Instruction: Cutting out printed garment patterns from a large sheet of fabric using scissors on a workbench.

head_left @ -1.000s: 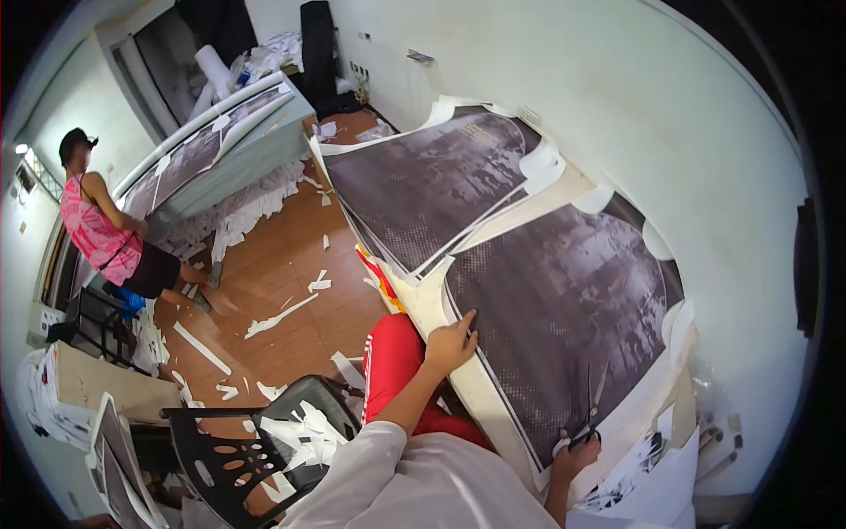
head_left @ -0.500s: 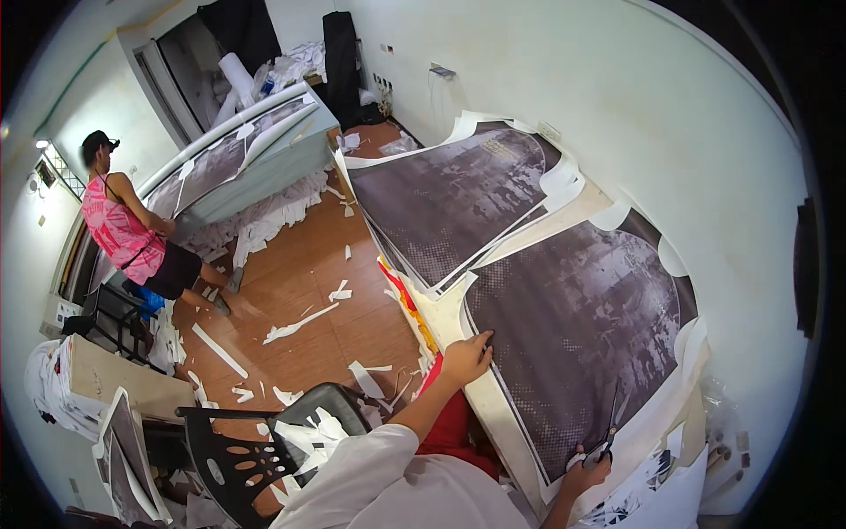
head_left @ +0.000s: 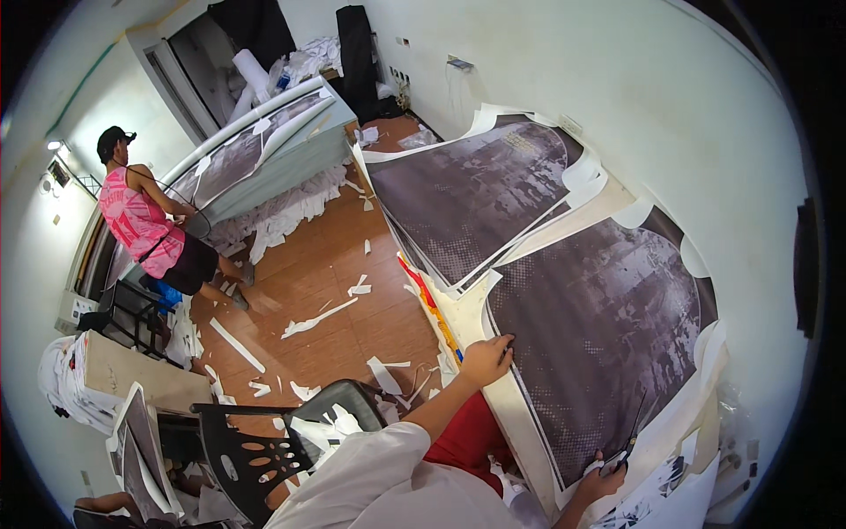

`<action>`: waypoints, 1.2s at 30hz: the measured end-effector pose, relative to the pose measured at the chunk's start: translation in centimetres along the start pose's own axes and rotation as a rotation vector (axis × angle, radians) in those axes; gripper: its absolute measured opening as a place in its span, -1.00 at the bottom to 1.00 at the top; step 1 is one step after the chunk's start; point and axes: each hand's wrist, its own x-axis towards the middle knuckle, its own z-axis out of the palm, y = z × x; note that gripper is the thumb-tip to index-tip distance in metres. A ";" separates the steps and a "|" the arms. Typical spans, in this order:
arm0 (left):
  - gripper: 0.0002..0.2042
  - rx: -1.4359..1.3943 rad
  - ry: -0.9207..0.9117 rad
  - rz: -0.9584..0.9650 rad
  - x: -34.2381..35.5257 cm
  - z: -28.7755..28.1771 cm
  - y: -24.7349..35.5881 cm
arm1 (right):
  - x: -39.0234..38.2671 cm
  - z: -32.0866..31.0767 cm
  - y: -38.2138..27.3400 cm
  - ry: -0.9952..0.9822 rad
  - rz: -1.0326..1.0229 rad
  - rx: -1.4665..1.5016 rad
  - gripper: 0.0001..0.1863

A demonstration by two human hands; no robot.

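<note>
My left hand (head_left: 487, 360) rests palm down on the near left edge of a dark grey printed sheet (head_left: 590, 326), its fingers a little bent and apart. In my right hand (head_left: 603, 481), at the sheet's near right corner, is a pair of black-handled scissors (head_left: 627, 448). The scissor blades stand slightly apart and point away from me over the print. White margin paper curls along the sheet's right side. A second dark printed sheet (head_left: 467, 194) of like shape lies beyond it on the same table, with white paper strips between the two.
A co-worker (head_left: 145, 212) in a pink top stands by another table (head_left: 291, 163) bearing printed material. Behind my left arm are a black chair (head_left: 256, 450) with white scraps and a box (head_left: 150, 379). Offcuts litter the brown floor (head_left: 300, 273). Another person's arm (head_left: 110, 502) shows at lower left.
The whole view has shifted, so things sit further right and lower. The co-worker has turned slightly away, and a dark cord shows near their hands. My hands stay at the same sheet edges.
</note>
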 end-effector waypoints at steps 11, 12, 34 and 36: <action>-0.71 -0.055 -0.064 -0.045 0.2 0.4 -0.4 | 0.3 -2.3 -4.5 -0.025 -0.054 0.083 -0.26; -0.72 -0.031 -0.065 -0.042 -0.1 0.0 -0.9 | 0.0 -2.0 -4.7 -0.031 -0.040 0.077 -0.25; -0.64 0.414 -0.096 0.003 0.5 -2.7 -3.7 | -2.1 -1.9 -8.4 0.063 0.193 0.102 -0.29; -0.62 0.410 -0.139 -0.012 0.5 -3.0 -3.6 | -3.1 -3.0 -9.0 0.080 0.242 0.109 -0.30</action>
